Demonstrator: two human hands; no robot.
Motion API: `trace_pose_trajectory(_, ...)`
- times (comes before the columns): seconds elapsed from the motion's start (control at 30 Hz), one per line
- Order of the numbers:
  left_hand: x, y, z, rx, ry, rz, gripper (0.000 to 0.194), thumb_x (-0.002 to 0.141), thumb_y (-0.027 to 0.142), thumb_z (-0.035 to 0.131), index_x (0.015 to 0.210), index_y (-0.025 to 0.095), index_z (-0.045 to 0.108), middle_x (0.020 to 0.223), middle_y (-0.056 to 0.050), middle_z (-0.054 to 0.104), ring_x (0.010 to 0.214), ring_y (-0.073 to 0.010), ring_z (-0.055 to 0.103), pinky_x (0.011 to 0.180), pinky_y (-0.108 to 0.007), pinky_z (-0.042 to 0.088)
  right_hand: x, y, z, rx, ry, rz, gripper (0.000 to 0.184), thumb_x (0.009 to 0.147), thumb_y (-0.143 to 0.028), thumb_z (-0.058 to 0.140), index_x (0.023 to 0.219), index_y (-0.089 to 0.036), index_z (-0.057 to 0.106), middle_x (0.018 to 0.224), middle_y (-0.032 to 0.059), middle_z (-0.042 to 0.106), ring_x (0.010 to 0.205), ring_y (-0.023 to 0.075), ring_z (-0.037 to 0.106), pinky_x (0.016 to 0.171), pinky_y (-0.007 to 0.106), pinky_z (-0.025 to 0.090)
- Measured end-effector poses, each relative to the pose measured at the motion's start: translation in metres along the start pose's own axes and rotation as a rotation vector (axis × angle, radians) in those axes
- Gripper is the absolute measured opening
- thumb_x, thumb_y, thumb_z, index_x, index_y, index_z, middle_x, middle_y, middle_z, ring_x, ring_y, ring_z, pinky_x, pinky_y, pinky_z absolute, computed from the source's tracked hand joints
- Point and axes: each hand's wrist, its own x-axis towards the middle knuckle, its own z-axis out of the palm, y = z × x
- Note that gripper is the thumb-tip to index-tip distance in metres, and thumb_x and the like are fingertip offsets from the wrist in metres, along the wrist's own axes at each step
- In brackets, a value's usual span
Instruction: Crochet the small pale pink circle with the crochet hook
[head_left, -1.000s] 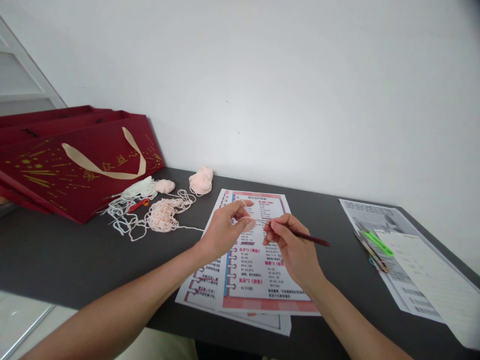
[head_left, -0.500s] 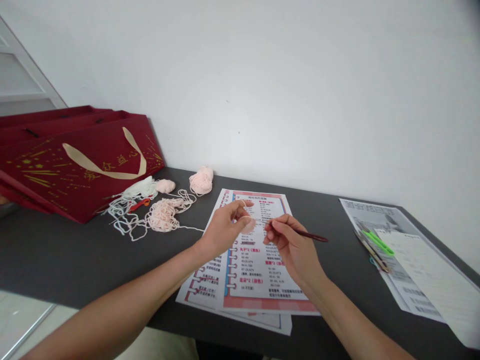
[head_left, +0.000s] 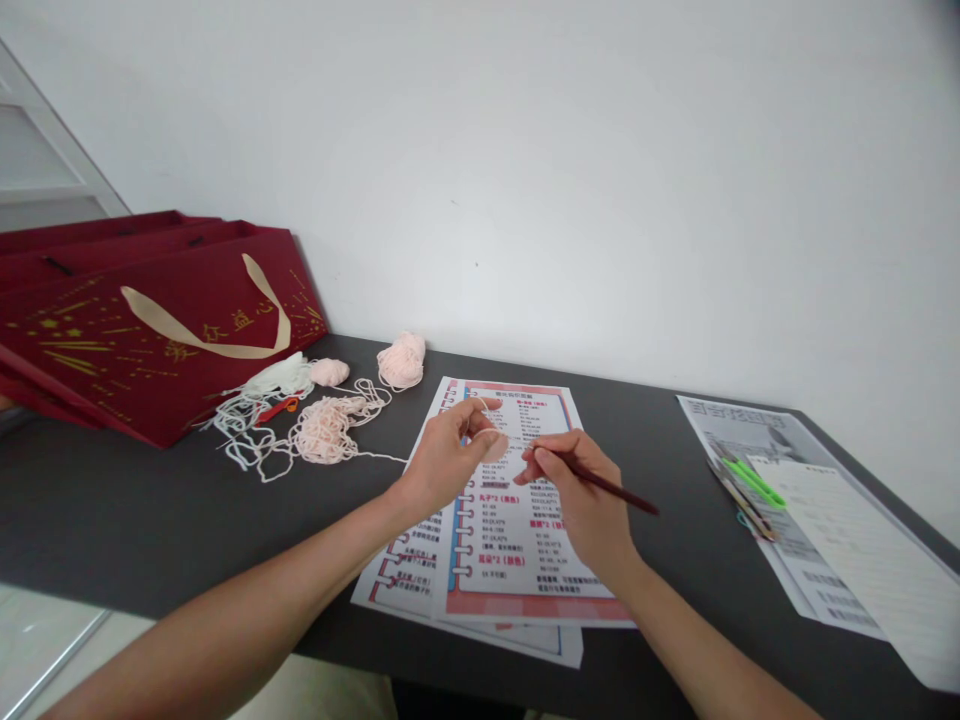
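My left hand [head_left: 454, 448] is closed in a pinch, with thin pale pink yarn [head_left: 491, 404] running over its raised index finger. From the loose pink yarn pile [head_left: 324, 430] a strand leads across the table to this hand. Fingers of my right hand [head_left: 581, 485] grip a crochet hook [head_left: 622, 491] with a dark reddish-brown handle, which slants down to the right. Its tip points at the left fingertips; whether it touches the yarn there is too fine to make out. Both hands are above a printed pattern sheet [head_left: 517, 605].
Red paper bags [head_left: 157, 320] lean at the left by the wall. Near them lie white yarn [head_left: 281, 375], a red-orange item [head_left: 279, 408] and pink yarn balls [head_left: 402, 360]. To the right, green-handled snips [head_left: 754, 483] and other slim tools rest on papers [head_left: 862, 540].
The crochet hook's handle end has dipped, so it slants more steeply. My right hand has turned and shifted slightly left, while my left hand stays nearly in place.
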Motion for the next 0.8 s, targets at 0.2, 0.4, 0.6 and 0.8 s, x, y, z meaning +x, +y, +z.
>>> trace_pose_trajectory(0.2,-0.001,0.005,0.004,-0.187,-0.044,-0.103,0.041,0.073,0.024,0.068,0.111,0.012,0.058,0.068,0.004,0.054,0.064,-0.0105,0.051,0.064,-0.025,0.039,-0.008,0.006,0.005,-0.128,-0.021,-0.174,0.01,0.088,-0.014,0.052,0.09,-0.023,0.056,0.089,0.0032,0.065,0.073,0.0149,0.066,0.068,0.03,0.055)
trace_pose_trajectory(0.4,-0.006,0.012,0.009,-0.249,-0.063,-0.157,0.051,0.071,0.024,0.07,0.118,0.01,0.055,0.067,0.005,0.055,0.062,-0.0096,0.051,0.063,-0.025,0.039,-0.009,0.013,0.002,-0.399,-0.195,-0.505,0.025,0.087,-0.004,0.046,0.101,-0.023,0.052,0.1,0.0086,0.061,0.093,0.0208,0.061,0.078,0.036,0.054)
trace_pose_trajectory(0.6,-0.008,0.013,0.011,-0.387,-0.083,-0.213,0.056,0.071,0.022,0.071,0.122,0.01,0.052,0.068,0.004,0.057,0.063,-0.0094,0.054,0.066,-0.025,0.042,-0.007,0.012,0.002,-0.363,-0.129,-0.507,0.025,0.086,-0.003,0.047,0.1,-0.023,0.054,0.099,0.0072,0.062,0.09,0.0188,0.062,0.077,0.033,0.054)
trace_pose_trajectory(0.8,-0.005,0.011,0.007,-0.501,-0.12,-0.235,0.056,0.07,0.02,0.073,0.122,0.013,0.054,0.07,0.004,0.058,0.064,-0.0078,0.054,0.068,-0.024,0.04,-0.007,0.004,0.005,-0.148,0.0,-0.27,0.013,0.087,-0.013,0.053,0.091,-0.025,0.057,0.095,0.0032,0.064,0.077,0.015,0.064,0.069,0.03,0.054)
